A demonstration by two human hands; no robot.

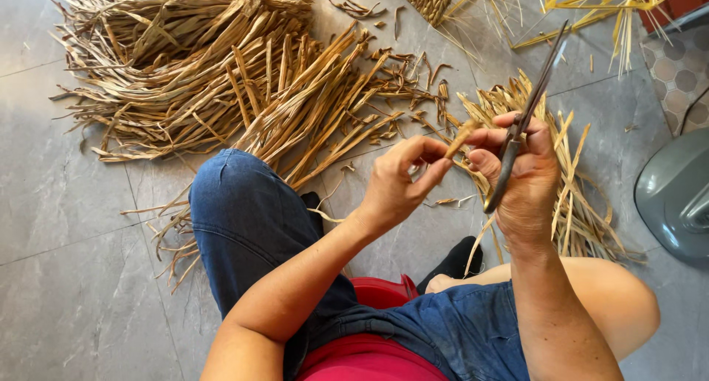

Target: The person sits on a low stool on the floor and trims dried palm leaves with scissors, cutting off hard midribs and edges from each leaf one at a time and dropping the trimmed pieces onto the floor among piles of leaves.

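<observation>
Two hands are raised above the grey tiled floor [74, 292]. A short tan dried-reed strip [463, 137] is pinched in the left hand [395, 185], while long metal scissors [524, 119] are clasped in the right hand [521, 178], each grip closed. Heaps of dried brown reeds [221, 78] are spread beyond the knees.

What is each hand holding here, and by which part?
Left hand pinches a short tan dried reed strip at its lower end; right hand grips dark metal scissors by their handle.
</observation>
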